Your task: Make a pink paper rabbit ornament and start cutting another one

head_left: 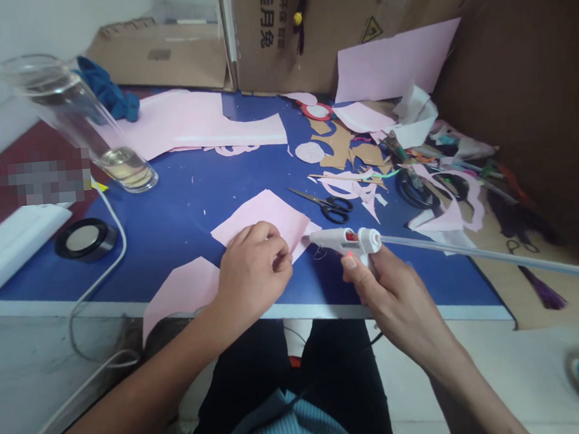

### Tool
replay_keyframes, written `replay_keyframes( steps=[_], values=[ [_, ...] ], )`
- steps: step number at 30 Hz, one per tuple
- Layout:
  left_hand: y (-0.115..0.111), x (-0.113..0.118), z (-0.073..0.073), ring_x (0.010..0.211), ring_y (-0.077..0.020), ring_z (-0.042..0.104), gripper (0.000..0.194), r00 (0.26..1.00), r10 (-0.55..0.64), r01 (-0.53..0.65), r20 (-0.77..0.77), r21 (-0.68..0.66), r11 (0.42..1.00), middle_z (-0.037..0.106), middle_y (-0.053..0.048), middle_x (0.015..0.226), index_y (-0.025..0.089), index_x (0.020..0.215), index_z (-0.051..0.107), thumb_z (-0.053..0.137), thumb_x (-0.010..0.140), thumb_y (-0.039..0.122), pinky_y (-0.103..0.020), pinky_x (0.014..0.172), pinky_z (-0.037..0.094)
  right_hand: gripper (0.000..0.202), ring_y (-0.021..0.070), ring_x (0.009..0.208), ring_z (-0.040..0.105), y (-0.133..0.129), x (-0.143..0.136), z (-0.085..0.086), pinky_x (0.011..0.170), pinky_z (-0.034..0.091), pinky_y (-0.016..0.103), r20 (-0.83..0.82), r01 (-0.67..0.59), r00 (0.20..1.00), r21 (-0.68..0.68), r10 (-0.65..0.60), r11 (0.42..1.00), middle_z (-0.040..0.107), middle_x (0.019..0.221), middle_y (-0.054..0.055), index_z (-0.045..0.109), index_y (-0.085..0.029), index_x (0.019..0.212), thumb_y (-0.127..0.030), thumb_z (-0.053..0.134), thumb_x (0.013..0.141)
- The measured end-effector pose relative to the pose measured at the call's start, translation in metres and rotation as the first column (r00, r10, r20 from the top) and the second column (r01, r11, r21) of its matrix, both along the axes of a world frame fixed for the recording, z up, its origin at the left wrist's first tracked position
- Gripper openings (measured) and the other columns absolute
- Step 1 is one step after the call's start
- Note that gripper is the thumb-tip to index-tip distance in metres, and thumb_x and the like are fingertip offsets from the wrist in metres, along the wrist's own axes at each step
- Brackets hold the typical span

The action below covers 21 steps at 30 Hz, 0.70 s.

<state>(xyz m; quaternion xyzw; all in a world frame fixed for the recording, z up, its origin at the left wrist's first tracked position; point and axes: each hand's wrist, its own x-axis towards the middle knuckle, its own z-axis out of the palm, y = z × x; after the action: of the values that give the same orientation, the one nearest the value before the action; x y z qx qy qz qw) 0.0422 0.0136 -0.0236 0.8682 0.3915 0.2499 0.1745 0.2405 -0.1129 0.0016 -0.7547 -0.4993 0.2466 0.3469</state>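
Observation:
My right hand (393, 289) is wrapped around the grip of a white hot glue gun (341, 241), its nozzle pointing left at the corner of a pink sheet of paper (263, 210). A long clear glue stick (493, 254) sticks out of the gun's back. On the sheet rests my left hand (256, 266), fingers curled and closed on a lifted flap of it; the fingertips are partly hidden. Another pink paper piece (182, 289) lies to the left, overhanging the table's front edge. Black-handled scissors (331, 205) lie just beyond the gun.
On the left stand a glass of water (97, 132), a black round tin (85, 240) and a white power strip (18, 248) with a cable. Pink sheets (176, 122) lie at the back. Paper scraps (350, 184) and tools clutter the right, beside a cardboard box (333, 13).

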Motion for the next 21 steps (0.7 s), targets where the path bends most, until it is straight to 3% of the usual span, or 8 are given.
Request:
replay_keyframes(
  steps=[9, 13, 21],
  values=[
    [0.001, -0.007, -0.005, 0.116, -0.0297, 0.065, 0.028, 0.991, -0.101, 0.108, -0.089, 0.074, 0.991, 0.07, -0.009, 0.126, 0.027, 0.11, 0.083, 0.06, 0.099, 0.016, -0.047, 0.097, 0.052, 0.056, 0.0166, 0.056, 0.052, -0.019, 0.007, 0.001, 0.052, 0.037, 0.029, -0.165, 0.215, 0.965, 0.041, -0.206, 0.976, 0.057, 0.059, 0.0, 0.074, -0.021, 0.091, -0.073, 0.058, 0.102],
    [0.002, -0.006, -0.004, 0.116, -0.0312, 0.064, 0.034, 0.978, -0.115, 0.138, -0.177, 0.125, 0.982, 0.068, -0.011, 0.127, 0.027, 0.12, 0.082, 0.059, 0.098, 0.016, -0.048, 0.096, 0.052, 0.054, 0.0169, 0.056, 0.052, -0.022, 0.009, 0.002, 0.053, 0.04, 0.029, -0.19, 0.242, 0.955, 0.056, -0.227, 0.969, 0.058, 0.059, 0.0, 0.075, -0.021, 0.09, -0.071, 0.059, 0.102],
    [0.004, 0.003, 0.013, 0.114, -0.0332, 0.06, 0.046, 0.923, -0.119, 0.174, -0.365, 0.122, 0.977, 0.065, -0.012, 0.123, 0.033, 0.133, 0.078, 0.058, 0.095, 0.016, -0.049, 0.093, 0.051, 0.052, 0.0161, 0.055, 0.052, -0.024, 0.01, 0.0, 0.052, 0.041, 0.028, -0.217, 0.238, 0.951, 0.067, -0.218, 0.969, 0.058, 0.06, 0.0, 0.075, -0.021, 0.092, -0.069, 0.06, 0.103]
  ],
)
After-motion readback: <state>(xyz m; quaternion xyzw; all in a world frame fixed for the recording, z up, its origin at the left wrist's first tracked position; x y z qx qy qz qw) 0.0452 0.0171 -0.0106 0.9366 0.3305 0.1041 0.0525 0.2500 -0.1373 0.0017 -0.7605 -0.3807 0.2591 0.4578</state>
